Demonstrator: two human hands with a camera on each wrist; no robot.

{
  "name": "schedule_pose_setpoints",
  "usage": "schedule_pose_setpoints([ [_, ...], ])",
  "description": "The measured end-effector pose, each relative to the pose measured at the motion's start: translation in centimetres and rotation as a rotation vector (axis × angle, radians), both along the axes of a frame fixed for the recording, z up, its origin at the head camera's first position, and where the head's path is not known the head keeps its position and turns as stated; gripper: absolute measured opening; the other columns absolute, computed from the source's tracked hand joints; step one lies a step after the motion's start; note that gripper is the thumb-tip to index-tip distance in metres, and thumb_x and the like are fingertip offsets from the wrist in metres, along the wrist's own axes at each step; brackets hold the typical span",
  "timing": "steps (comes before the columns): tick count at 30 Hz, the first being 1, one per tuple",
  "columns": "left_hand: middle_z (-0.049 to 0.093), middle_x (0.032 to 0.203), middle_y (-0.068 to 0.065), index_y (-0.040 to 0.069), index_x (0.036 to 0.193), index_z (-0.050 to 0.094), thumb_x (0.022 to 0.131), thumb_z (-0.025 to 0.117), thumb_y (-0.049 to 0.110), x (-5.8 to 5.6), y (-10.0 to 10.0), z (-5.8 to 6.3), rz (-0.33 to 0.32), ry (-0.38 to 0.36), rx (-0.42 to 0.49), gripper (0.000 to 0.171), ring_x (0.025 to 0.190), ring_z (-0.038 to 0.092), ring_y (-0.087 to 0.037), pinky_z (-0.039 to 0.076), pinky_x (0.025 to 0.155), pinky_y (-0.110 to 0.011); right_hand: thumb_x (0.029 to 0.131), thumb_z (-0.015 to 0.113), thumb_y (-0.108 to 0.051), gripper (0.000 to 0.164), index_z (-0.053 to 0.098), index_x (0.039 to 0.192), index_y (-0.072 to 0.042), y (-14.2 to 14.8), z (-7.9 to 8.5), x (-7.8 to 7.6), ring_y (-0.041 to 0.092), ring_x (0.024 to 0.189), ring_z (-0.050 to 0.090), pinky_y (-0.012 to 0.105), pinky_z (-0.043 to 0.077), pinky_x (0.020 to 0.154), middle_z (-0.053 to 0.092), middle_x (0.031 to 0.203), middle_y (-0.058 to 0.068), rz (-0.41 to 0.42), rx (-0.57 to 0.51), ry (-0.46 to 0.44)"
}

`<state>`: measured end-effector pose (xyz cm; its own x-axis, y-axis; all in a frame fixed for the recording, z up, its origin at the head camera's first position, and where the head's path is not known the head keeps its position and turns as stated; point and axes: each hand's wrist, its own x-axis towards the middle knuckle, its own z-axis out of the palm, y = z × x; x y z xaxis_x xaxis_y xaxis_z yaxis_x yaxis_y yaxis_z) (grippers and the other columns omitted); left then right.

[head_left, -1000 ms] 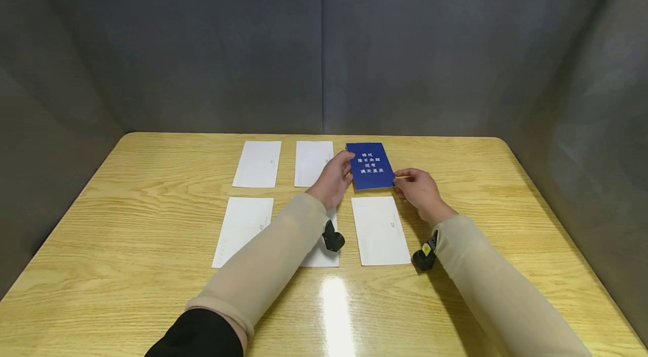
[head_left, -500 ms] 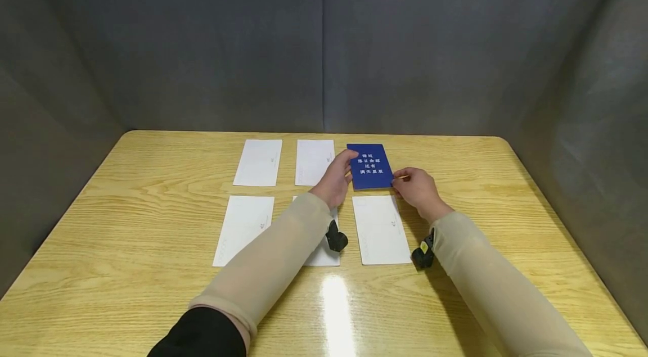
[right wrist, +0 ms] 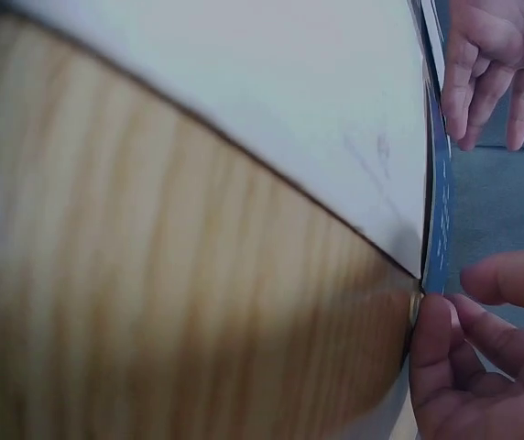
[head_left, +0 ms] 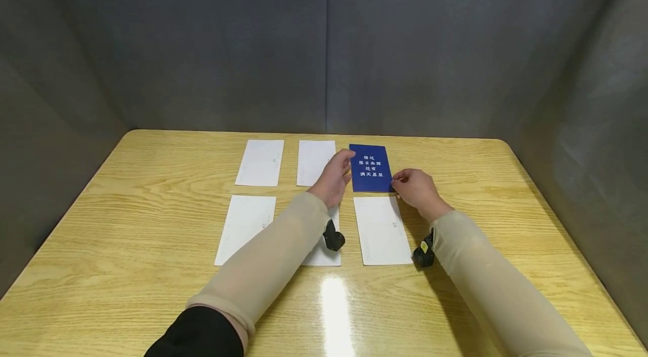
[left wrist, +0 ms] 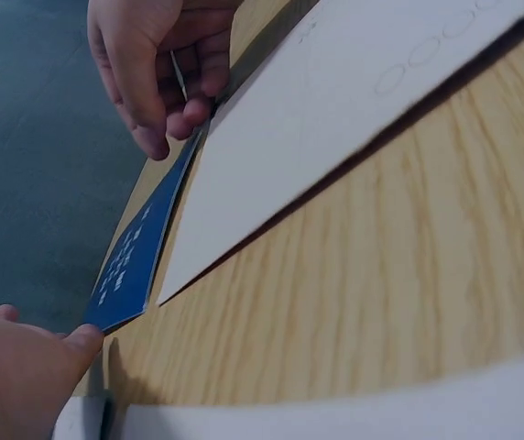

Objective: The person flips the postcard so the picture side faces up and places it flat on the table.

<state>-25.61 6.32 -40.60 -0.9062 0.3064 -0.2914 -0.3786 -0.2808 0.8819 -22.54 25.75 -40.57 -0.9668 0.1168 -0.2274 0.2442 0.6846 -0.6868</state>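
Note:
A blue postcard [head_left: 371, 168] with white Chinese characters lies at the back right of the postcards in the head view. My right hand [head_left: 417, 191] pinches its near right corner with curled fingers. At its left edge, the fingertips of my left hand [head_left: 332, 177] touch or nearly touch the far corner, fingers loosely bent. The left wrist view shows the blue postcard [left wrist: 134, 257] between both hands. In the right wrist view only a thin strip of the blue postcard [right wrist: 440, 211] shows. Just in front of it lies a white-backed postcard [head_left: 382, 230].
More white-backed postcards lie face down: one at back left [head_left: 260, 162], one at back middle [head_left: 314, 160] and one at front left [head_left: 243, 225]. My left forearm partly covers a front middle postcard [head_left: 324, 256]. Grey curtains [head_left: 324, 42] surround the wooden table [head_left: 126, 233].
The blue postcard has turned slightly and shifted a little toward me, now squarer with the row. My left fingertips have drawn back to its left edge; my right hand stays at the near corner.

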Motion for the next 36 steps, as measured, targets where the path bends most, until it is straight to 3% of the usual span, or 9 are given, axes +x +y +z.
schedule_pose_setpoints([
  [7,0.012,0.169,-0.019,-0.003,0.162,0.015,0.101,0.046,0.027,-0.7,-1.6,0.9,0.007,0.047,-0.011,0.075,0.156,0.011,-0.03,0.017,0.124,-0.035,0.106,0.051,-0.015,0.035,0.056,0.133,0.008,-0.1,0.9,-0.2,0.026,0.091,0.061,0.029,0.053,0.073,0.063,0.115,0.023,0.005,-0.055,-0.037],
  [15,0.023,0.166,-0.018,-0.001,0.158,0.028,0.101,0.046,0.027,-1.6,-4.5,2.0,0.076,0.066,-0.093,0.065,0.154,0.02,-0.031,0.022,0.122,-0.035,0.107,0.052,-0.017,0.036,0.056,0.134,0.007,-1.1,2.3,-0.8,0.025,0.096,0.06,0.034,0.055,0.084,0.061,0.119,0.022,0.07,-0.093,-0.04],
  [28,0.017,0.165,-0.018,0.003,0.16,0.02,0.103,0.046,0.027,-2.6,-9.1,2.1,0.093,0.075,-0.161,0.067,0.154,0.015,-0.033,0.017,0.124,-0.039,0.107,0.052,-0.013,0.038,0.054,0.138,0.01,-3.6,2.9,-1.5,0.027,0.107,0.063,0.033,0.055,0.093,0.059,0.13,0.025,0.085,-0.225,-0.076],
  [36,0.017,0.164,-0.019,0.003,0.163,0.01,0.101,0.048,0.027,-2.8,-9.7,1.5,0.112,0.02,-0.172,0.076,0.152,0.018,-0.032,0.019,0.123,-0.038,0.105,0.057,-0.009,0.034,0.056,0.133,0.011,-5.0,2.1,-1.9,0.022,0.101,0.066,0.028,0.057,0.087,0.063,0.126,0.023,0.073,-0.346,-0.102],
])
